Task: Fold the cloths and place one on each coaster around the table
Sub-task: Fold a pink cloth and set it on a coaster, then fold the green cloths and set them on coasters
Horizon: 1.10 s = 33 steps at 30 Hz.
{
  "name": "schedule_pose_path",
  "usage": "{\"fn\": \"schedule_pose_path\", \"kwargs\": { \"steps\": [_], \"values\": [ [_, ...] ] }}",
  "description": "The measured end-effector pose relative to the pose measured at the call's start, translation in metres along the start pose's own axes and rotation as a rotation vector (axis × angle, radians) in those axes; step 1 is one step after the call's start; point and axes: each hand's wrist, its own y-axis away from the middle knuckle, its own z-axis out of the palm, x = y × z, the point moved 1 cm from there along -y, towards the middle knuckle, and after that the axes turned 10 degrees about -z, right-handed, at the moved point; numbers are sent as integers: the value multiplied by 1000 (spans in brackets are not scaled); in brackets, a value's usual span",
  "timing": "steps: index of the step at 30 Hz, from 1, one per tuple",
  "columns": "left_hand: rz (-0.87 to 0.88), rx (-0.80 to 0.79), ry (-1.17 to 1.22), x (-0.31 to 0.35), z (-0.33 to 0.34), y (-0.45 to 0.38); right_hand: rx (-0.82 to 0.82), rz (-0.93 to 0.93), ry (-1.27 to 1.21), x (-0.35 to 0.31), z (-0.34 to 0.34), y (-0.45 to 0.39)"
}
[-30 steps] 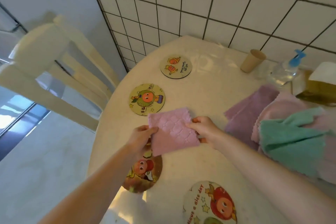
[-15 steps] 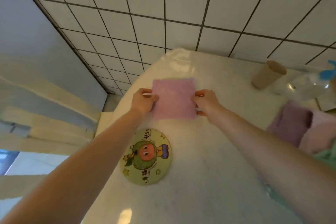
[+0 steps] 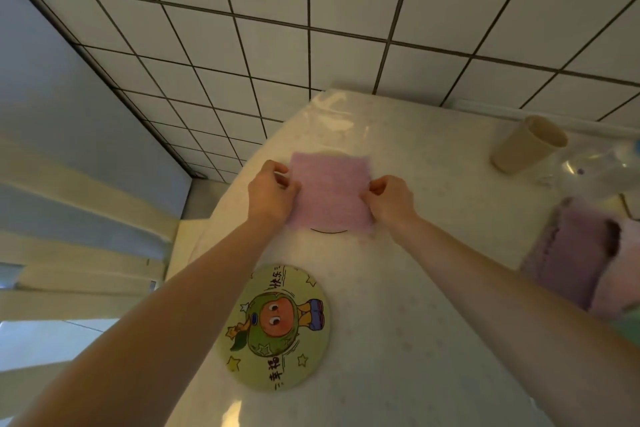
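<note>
One folded pink cloth [image 3: 330,192] lies over the far coaster [image 3: 328,231], one bare coaster [image 3: 275,328] nearer; left hand [image 3: 272,194] and right hand [image 3: 389,199] pinch its side edges.

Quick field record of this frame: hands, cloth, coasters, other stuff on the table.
left hand: pinches left edge of the folded pink cloth
right hand: pinches its right edge
cloth position: over the far coaster, only a rim arc shows
near coaster: bare, cartoon print
cloth pile: right edge of the table, unfolded
paper cup: far right, tilted in this view
</note>
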Motion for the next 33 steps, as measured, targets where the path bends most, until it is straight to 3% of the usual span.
{"fn": "schedule_pose_path", "kwargs": {
  "steps": [5, 9, 19, 28, 33],
  "values": [
    [201, 61, -354, 7, -1, 11, 0, -27, 70, 1, -6, 2],
    [232, 65, -475, 12, -5, 28, -26, -2, 7, 6, -27, 15],
    [314, -43, -453, 35, 22, 140, -17, -65, -60, 67, -127, 98],
    [385, -162, -375, 46, 140, 298, -29, -366, 225, 180, -258, 183],
    [428, -286, -394, 75, 210, 361, -17, -432, 448, 242, -331, 187]
  ]
}}
